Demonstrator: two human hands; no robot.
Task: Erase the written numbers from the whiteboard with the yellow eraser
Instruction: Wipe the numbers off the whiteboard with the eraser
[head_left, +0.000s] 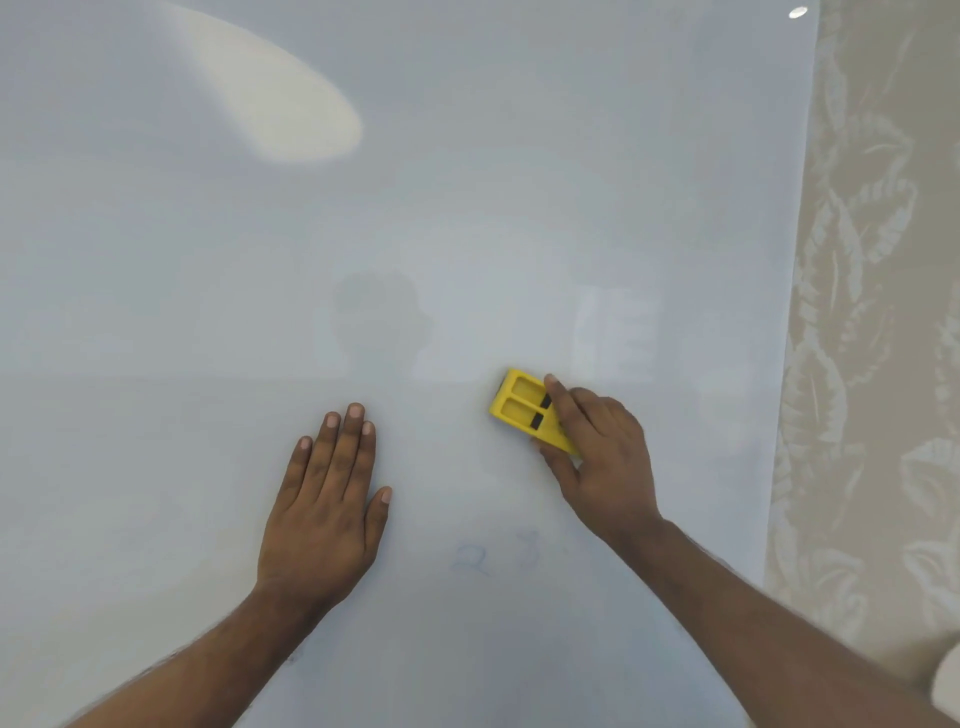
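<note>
The whiteboard (467, 208) fills most of the head view. My right hand (597, 457) grips the yellow eraser (522, 408), which lies flat against the board right of centre. Flat on the board to its left rests my left hand (327, 499), fingers together and holding nothing. Two faint, smudged blue numbers, a 2 (470, 560) and a 3 (529, 545), show below the eraser, between my two forearms.
The board's right edge (789, 364) runs down the right side, with beige leaf-patterned wallpaper (872, 312) beyond it. A bright light reflection (291, 104) lies on the upper left of the board.
</note>
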